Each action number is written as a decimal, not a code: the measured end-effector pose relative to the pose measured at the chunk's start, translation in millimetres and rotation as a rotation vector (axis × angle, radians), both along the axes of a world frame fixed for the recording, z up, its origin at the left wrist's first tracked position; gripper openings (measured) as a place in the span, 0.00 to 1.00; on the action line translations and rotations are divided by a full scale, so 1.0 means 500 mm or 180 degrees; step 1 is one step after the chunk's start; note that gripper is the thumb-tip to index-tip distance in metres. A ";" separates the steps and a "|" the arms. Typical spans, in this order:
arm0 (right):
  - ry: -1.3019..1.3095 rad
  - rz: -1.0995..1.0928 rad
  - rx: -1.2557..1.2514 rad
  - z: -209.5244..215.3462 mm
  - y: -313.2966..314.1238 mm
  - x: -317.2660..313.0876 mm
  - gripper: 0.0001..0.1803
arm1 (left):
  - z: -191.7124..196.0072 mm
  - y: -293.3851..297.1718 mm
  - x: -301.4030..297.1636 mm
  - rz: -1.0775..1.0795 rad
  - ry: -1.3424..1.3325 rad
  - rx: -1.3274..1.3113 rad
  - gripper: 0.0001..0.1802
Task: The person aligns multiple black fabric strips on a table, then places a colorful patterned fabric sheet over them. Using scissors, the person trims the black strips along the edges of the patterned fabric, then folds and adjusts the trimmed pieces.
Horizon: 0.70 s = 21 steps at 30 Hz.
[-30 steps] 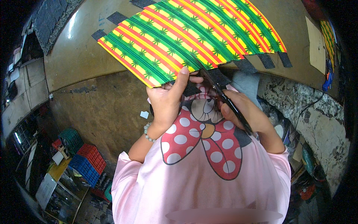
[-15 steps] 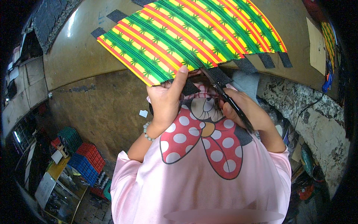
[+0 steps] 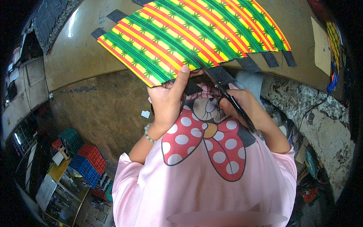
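A striped fabric sheet (image 3: 159,38) in red, yellow and green with leaf prints and zipper-like strips lies across the brown table. Black mesh tabs (image 3: 222,74) stick out from its edges. My left hand (image 3: 172,90) pinches the near edge, thumb on top and fingers underneath. In my right hand (image 3: 242,103) is a pair of long black scissors (image 3: 236,106), its fingers wrapped about the handles. The scissor blades point up and left and reach the near edge between two mesh tabs. Part of the lower blade is hidden by the sheet.
The brown tabletop (image 3: 87,49) curves around the sheet. A tan cardboard piece (image 3: 320,47) lies at the right, beside blue-handled scissors (image 3: 332,83). Red and blue plastic crates (image 3: 85,172) stand on the floor at lower left. A rough, chipped wall (image 3: 302,108) is at right.
The sheet and my left hand have shifted very slightly left. The scissors have moved a little, their blades still at the near edge. Both hands keep their grips.
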State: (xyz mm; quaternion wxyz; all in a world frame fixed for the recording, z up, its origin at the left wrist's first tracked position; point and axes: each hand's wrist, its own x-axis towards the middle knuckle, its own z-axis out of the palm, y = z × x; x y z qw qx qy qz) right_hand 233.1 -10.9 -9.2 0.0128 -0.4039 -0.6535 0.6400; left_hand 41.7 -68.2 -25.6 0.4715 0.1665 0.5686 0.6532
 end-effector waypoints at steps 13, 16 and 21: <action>0.0166 0.0636 0.0091 -0.013 0.001 0.034 0.25 | 0.010 -0.004 -0.005 -0.0257 0.0194 -0.0912 0.14; -0.0002 0.1390 0.0134 -0.016 0.021 0.076 0.27 | 0.013 -0.010 -0.005 -0.0367 -0.0015 -0.0566 0.15; 0.0009 0.1536 0.0038 -0.002 0.030 0.175 0.27 | -0.014 -0.035 -0.015 -0.0309 -0.0827 -0.0065 0.15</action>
